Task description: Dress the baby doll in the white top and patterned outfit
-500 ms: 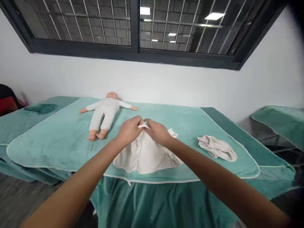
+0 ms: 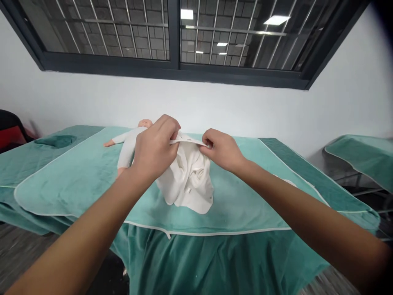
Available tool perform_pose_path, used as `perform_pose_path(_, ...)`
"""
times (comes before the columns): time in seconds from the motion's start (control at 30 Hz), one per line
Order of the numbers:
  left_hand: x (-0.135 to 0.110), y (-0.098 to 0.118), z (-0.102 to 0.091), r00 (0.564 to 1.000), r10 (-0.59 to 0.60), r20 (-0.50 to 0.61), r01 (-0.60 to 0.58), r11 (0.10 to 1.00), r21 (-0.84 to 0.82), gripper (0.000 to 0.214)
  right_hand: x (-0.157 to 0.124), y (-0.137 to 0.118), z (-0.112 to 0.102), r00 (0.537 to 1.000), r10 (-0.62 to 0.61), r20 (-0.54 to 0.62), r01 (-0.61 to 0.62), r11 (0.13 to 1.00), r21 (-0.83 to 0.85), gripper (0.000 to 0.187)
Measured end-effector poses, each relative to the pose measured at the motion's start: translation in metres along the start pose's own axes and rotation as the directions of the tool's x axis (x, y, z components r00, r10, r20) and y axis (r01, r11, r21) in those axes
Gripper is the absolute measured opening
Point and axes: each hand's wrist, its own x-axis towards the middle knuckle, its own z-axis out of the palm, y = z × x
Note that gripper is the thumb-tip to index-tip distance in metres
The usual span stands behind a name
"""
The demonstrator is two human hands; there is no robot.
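A white baby garment [image 2: 187, 180] hangs from both my hands above the green blanket [image 2: 239, 205], its upper edge stretched between them. My left hand [image 2: 158, 145] pinches that edge at one end. My right hand [image 2: 221, 148] grips the other end with curled fingers. Bunched folds and a small tag show on the garment's hanging side. Behind my left hand lies a baby doll [image 2: 127, 147] on its back, in a white bodysuit; my hand and forearm cover part of its body and legs.
Most of another crumpled cloth [image 2: 288, 182] is hidden behind my right forearm. A window with a dark frame [image 2: 175, 69] is set in the white wall. A second green-covered surface [image 2: 362, 157] stands at the right, a red and black chair [image 2: 12, 131] at the left.
Both hands have risen towards the camera and moved apart, lifting the white garment off the blanket and stretching its edge. My left arm now hides part of the doll.
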Motion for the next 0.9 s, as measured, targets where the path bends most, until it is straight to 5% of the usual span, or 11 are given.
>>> perform_pose_path(0.17,-0.004,-0.008,-0.002,0.998,0.006,-0.065,-0.004,1.000,0.026,0.031,-0.011,0.003,-0.007,0.995,0.076,0.067,-0.091,0.956,0.277,0.028)
perform_pose_path(0.33,-0.003,-0.013,-0.002,0.995,-0.095,-0.017,0.095,0.993,0.071,0.030,-0.016,0.018,-0.020,0.986,0.150,-0.070,-0.153,0.987,-0.052,0.011)
perform_pose_path(0.53,-0.006,-0.010,0.005,0.960,-0.243,0.137,0.215,0.958,0.192,0.041,-0.023,0.038,-0.027,0.996,0.046,-0.075,-0.075,0.889,-0.452,0.023)
perform_pose_path(0.73,-0.024,-0.028,0.014,0.883,-0.395,0.254,0.317,0.901,0.297,0.042,-0.044,0.074,-0.020,0.994,0.106,-0.035,-0.108,0.842,-0.528,0.027)
perform_pose_path(0.9,-0.027,-0.036,0.012,0.846,-0.485,0.221,0.410,0.857,0.311,0.044,-0.042,0.083,-0.028,0.962,0.134,-0.239,-0.235,0.849,-0.473,0.032)
